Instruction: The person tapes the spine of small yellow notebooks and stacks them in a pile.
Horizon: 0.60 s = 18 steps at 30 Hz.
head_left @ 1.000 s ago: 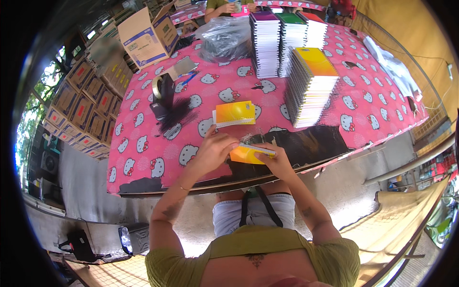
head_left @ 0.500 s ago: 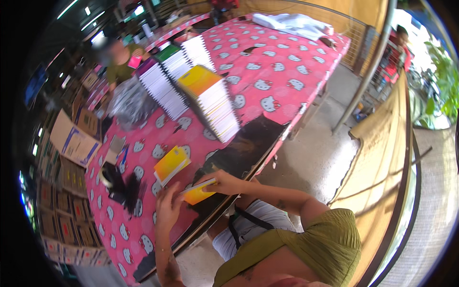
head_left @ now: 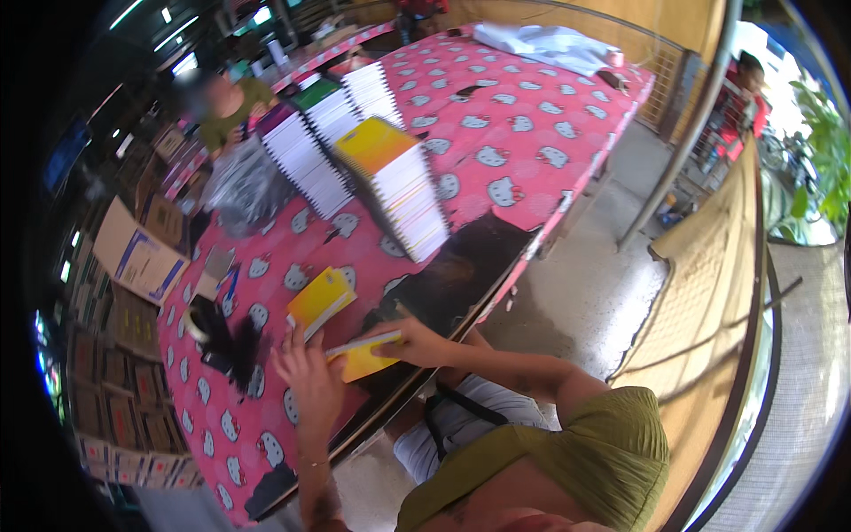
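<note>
My right hand (head_left: 417,341) grips a small yellow notebook (head_left: 365,362) above the near edge of the table, its pale page edge turned up. Just left of that notebook is my left hand (head_left: 310,377), fingers spread and apart; its fingertips reach the lower corner of another yellow-orange notebook (head_left: 319,297) lying on the table. Whether they touch it, I cannot tell. Beyond stand tall stacks of spiral-bound notebooks, the nearest stack (head_left: 409,199) topped with a yellow-orange cover and another stack (head_left: 306,168) with a purple one.
A pink patterned cloth (head_left: 496,124) covers the table, with a black patch (head_left: 470,266) at the near edge. Crumpled clear plastic (head_left: 244,191), a tape roll (head_left: 202,319) and black strands (head_left: 239,355) lie leftward. Cartons (head_left: 137,253) stand left. A person (head_left: 230,115) works across the table.
My left hand has shifted slightly left and up, its fingers reaching to the notebook on the table. The right hand keeps its notebook in nearly the same place.
</note>
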### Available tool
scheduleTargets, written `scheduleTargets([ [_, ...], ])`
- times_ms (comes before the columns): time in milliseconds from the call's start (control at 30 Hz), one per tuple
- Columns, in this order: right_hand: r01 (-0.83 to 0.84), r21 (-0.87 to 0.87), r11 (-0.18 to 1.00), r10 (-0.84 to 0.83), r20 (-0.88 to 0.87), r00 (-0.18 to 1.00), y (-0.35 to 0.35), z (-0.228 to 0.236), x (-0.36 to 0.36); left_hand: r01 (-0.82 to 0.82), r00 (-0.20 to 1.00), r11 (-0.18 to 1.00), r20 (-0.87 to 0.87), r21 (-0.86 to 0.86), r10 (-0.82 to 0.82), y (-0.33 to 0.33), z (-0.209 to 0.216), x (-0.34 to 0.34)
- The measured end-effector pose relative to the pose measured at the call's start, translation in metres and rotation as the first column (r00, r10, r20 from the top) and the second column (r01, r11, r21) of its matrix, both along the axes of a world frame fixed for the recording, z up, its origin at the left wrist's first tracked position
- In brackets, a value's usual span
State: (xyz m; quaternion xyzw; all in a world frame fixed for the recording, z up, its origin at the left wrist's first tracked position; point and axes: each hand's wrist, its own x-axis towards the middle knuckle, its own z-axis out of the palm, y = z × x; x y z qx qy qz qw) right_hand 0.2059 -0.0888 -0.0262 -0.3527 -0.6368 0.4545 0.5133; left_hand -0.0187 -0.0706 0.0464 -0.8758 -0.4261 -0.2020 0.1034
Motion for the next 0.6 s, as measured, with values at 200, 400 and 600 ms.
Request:
scheduleTargets([
  [200, 0.079, -0.056, 0.995, -0.079, 0.000, 0.997, -0.010, 0.020, -0.003, -0.088, 0.992, 0.981, -0.069, 0.172, 0.101, -0.043, -0.070, 0.009],
  [400, 0.021, -0.184, 0.983, -0.051, -0.162, 0.985, -0.016, 0.025, -0.002, 0.085, 0.996, 0.993, -0.011, 0.084, -0.084, -0.054, -0.081, 0.020],
  [600, -0.001, -0.251, 0.968, -0.032, -0.125, 0.992, -0.020, 0.023, -0.014, -0.034, 0.998, 0.999, 0.045, 0.033, 0.033, -0.040, -0.035, 0.025],
])
